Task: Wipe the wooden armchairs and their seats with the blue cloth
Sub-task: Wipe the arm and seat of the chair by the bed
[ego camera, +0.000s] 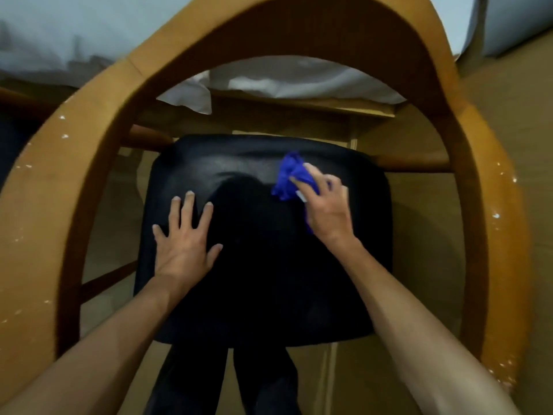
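The blue cloth (pixel 288 179) sits bunched on the far right of the black seat (pixel 263 280), my right hand (pixel 324 205) holding it down with fingers curled over it to rub the surface. My left hand (pixel 184 238) lies flat, fingers spread, on the seat's left side, I judge to steady the wooden armchair (pixel 98 121) while I lean over it

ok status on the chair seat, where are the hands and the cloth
Left hand flat on black seat, fingers spread. Right hand grips blue cloth at seat's far right. Nothing in the way on the seat.
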Tool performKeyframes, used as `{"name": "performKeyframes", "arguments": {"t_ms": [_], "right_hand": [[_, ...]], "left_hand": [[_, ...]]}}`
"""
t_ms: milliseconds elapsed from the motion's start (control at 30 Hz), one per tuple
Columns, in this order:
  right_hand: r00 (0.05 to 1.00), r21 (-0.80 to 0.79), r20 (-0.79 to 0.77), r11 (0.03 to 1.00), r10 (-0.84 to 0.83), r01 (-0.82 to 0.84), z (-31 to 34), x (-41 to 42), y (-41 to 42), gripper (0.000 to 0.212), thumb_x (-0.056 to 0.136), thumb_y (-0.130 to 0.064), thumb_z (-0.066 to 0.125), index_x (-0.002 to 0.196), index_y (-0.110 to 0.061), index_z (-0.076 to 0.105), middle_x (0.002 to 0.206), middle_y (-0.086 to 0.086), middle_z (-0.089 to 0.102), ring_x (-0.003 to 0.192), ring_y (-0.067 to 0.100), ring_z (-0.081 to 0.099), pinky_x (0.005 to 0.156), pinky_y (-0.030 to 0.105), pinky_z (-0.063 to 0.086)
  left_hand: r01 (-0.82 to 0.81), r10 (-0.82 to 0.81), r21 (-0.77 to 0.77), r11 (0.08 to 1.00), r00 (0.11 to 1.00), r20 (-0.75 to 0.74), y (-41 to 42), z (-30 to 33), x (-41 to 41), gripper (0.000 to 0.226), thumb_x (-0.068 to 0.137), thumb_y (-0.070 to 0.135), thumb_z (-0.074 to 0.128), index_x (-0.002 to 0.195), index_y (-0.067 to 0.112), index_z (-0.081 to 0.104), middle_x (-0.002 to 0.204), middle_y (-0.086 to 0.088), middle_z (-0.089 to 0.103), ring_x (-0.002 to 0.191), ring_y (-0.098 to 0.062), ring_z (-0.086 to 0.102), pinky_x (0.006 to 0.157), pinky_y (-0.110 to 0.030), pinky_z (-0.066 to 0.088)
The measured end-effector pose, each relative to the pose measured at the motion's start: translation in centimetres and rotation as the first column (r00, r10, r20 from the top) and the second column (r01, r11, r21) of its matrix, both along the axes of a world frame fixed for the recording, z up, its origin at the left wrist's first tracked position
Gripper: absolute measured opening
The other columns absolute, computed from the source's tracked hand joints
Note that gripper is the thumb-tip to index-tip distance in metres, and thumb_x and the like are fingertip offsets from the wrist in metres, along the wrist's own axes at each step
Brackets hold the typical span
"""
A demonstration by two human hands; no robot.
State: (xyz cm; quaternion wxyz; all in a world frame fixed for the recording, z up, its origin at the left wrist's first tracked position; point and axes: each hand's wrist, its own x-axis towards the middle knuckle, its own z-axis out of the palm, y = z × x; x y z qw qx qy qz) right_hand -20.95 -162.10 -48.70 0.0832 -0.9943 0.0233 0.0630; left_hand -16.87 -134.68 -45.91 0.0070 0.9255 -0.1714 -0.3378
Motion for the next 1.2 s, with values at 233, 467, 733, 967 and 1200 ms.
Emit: {"name": "performKeyframes", "arguments": {"t_ms": [233,467,733,967,1200], "right_hand": [[0.955,0.008,0.128,0.964,-0.266,0.267,-1.0,-10.9,8.8,0.049,0.085,-0.017,0.064,0.131,-0.027,0.054,0.128,0.012,0.048,0.097,0.032,0.047,0.076,0.043,0.042],[0.903,0.094,0.014,0.898,0.43,-0.429,-0.7,-19.6,6.0,0.041,0.079,-0.017,0.053,0.116,-0.033,0.052,0.149,0.002,0.032,0.105,0.029,0.048,0.067,0.034,0.049],[0.832,-0.014,0.106,0.836,-0.545,0.549,-0.2,-16.3,-3.1,0.048,0.093,-0.012,0.049,0.139,-0.024,0.047,0.142,0.017,0.041,0.099,0.037,0.047,0.087,0.045,0.042],[0.73,0.084,0.049,0.732,-0.681,0.677,-0.1,-16.5,11.0,0.048,0.088,-0.013,0.061,0.135,-0.022,0.051,0.129,0.024,0.049,0.096,0.04,0.051,0.077,0.047,0.046],[0.997,0.113,-0.074,0.993,-0.011,0.02,0.5,-22.9,6.9,0.053,0.077,-0.018,0.046,0.127,-0.031,0.056,0.144,0.006,0.036,0.101,0.028,0.046,0.076,0.037,0.046]], "left_hand": [[-0.014,0.014,-0.01,1.0,1.0,-0.007,-0.2,0.1,0.1,0.081,0.09,0.045,0.057,0.152,0.023,0.009,0.158,-0.009,-0.016,0.145,-0.032,-0.017,0.107,-0.068,0.023],[-0.04,0.04,0.003,0.999,0.998,-0.049,-1.0,0.8,0.2,0.084,0.088,0.037,0.062,0.151,0.018,0.009,0.157,-0.01,-0.017,0.144,-0.034,-0.017,0.107,-0.066,0.025],[-0.041,0.042,0.015,0.999,0.998,-0.049,-1.2,1.0,-0.9,0.09,0.087,0.033,0.064,0.152,0.016,0.004,0.157,-0.011,-0.02,0.144,-0.035,-0.018,0.109,-0.066,0.022],[-0.058,0.058,0.008,0.998,0.997,-0.048,-1.7,0.9,-1.7,0.091,0.086,0.031,0.064,0.152,0.018,0.003,0.157,-0.012,-0.022,0.143,-0.036,-0.019,0.108,-0.067,0.02],[-0.013,0.011,-0.011,1.0,0.992,-0.125,-0.4,1.7,-5.0,0.09,0.086,0.031,0.065,0.152,0.031,0.004,0.156,-0.007,-0.026,0.143,-0.032,-0.022,0.109,-0.063,0.023]]}}
